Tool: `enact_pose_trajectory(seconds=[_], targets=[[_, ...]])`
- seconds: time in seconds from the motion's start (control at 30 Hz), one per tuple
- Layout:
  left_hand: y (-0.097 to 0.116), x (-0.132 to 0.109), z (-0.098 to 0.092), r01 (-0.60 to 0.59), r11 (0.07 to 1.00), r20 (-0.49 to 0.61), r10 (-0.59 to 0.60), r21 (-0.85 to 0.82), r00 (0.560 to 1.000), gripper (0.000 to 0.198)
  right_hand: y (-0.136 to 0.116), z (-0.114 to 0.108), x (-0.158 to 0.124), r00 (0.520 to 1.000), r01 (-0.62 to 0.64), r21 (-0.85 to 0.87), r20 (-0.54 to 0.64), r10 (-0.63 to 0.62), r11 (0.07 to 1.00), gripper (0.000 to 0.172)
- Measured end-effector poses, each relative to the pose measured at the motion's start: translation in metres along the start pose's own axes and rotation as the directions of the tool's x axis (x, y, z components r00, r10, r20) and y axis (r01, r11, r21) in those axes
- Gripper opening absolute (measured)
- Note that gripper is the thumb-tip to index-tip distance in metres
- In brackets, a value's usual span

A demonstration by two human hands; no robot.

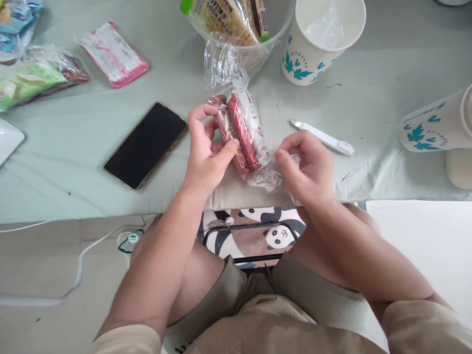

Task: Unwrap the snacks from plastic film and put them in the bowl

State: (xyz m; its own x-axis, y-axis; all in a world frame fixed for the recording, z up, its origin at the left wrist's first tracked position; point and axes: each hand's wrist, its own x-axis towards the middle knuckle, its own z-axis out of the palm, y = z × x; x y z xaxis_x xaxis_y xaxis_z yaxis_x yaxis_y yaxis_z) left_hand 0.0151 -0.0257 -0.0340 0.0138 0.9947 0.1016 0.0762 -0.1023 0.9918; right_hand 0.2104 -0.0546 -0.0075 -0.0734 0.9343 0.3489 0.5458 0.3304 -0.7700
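A clear plastic bag [271,179] lies near the table's front edge. Inside are several slim wrapped snacks, among them a red one [243,130], a brownish-red one [225,125] and a white one [254,123]. My left hand [206,152] grips the bag's left side, thumb on top and fingers curled at the upper edge. Beside its lower right edge, my right hand [306,167] is closed in a pinch, thumb against forefinger. Whether the pinch has a piece of the plastic in it is unclear. A white utility knife [324,137] lies just beyond the right hand.
A black phone [145,145] lies left of the bag. Behind stand a clear tub [254,56] of biscuit packets and a paper cup [313,61] with plastic inside. Another paper cup [427,125] is tilted at right. A pink-edged packet [114,54] and snack bags [33,81] lie back left.
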Motion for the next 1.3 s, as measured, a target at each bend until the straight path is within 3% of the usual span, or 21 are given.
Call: enact_pose_trajectory(seconds=[0.1,0.17,0.3,0.37,0.43,0.5,0.53,0.6,0.7,0.87,0.97,1.07,1.13,1.2,1.3], targets=[[-0.001,0.000,-0.001,-0.008,1.000,-0.016,0.008,0.002,1.000,0.054,0.014,-0.012,0.005,0.986,-0.101,0.045,-0.130,0.106,0.994,0.014],[0.000,-0.001,-0.001,-0.017,1.000,-0.018,0.018,0.026,1.000,0.052,0.024,-0.021,0.007,0.975,-0.115,0.002,-0.191,0.113,0.993,0.009],[0.002,-0.004,-0.002,-0.048,0.993,-0.018,0.050,0.104,0.999,0.045,0.036,-0.034,0.006,0.966,-0.136,-0.118,-0.237,0.105,0.984,0.017],[0.004,-0.006,-0.002,-0.135,0.968,-0.089,0.157,0.213,0.984,0.038,0.037,-0.037,0.006,0.972,-0.135,-0.213,-0.216,0.088,0.968,0.021],[0.007,-0.008,-0.001,-0.253,0.894,-0.147,0.325,0.371,0.934,0.023,0.033,-0.035,0.005,0.981,-0.093,-0.340,-0.191,0.028,0.936,0.024],[0.012,-0.010,0.003,-0.351,0.807,-0.114,0.452,0.475,0.885,0.011,0.026,-0.029,0.003,0.986,-0.010,-0.454,-0.152,-0.067,0.891,0.020],[0.014,-0.012,0.006,-0.379,0.784,-0.066,0.468,0.491,0.881,0.017,0.021,-0.025,0.002,0.988,0.038,-0.490,-0.110,-0.105,0.871,0.015],[0.018,-0.015,0.013,-0.370,0.789,0.029,0.410,0.491,0.912,0.032,0.011,-0.016,-0.001,0.989,0.133,-0.507,0.014,-0.146,0.852,0.008],[0.020,-0.019,0.021,-0.265,0.817,0.079,0.263,0.512,0.962,0.043,0.001,-0.006,-0.004,0.974,0.223,-0.475,0.130,-0.183,0.851,0.012],[0.018,-0.020,0.016,-0.220,0.826,0.070,0.215,0.519,0.974,0.026,0.000,0.001,-0.007,0.955,0.289,-0.446,0.190,-0.226,0.847,0.016],[0.019,-0.019,0.006,-0.163,0.888,-0.008,0.184,0.430,0.983,0.021,0.000,0.004,-0.008,0.961,0.259,-0.431,0.210,-0.183,0.864,0.023],[0.022,-0.018,-0.002,-0.084,0.973,-0.077,0.102,0.213,0.992,0.023,-0.003,0.010,-0.007,0.979,0.182,-0.428,0.158,-0.125,0.885,0.035],[0.025,-0.017,-0.005,-0.009,1.000,-0.024,0.009,-0.015,1.000,0.029,-0.006,0.016,-0.004,0.991,0.107,-0.423,0.114,-0.064,0.900,0.043],[0.028,-0.017,-0.006,0.099,0.969,0.053,-0.089,-0.228,0.995,0.035,-0.008,0.022,-0.001,0.996,0.050,-0.395,0.084,-0.018,0.917,0.055],[0.031,-0.017,-0.007,0.194,0.900,0.100,-0.168,-0.390,0.981,0.039,-0.007,0.026,0.004,0.998,0.007,-0.284,0.058,0.010,0.959,0.075]])
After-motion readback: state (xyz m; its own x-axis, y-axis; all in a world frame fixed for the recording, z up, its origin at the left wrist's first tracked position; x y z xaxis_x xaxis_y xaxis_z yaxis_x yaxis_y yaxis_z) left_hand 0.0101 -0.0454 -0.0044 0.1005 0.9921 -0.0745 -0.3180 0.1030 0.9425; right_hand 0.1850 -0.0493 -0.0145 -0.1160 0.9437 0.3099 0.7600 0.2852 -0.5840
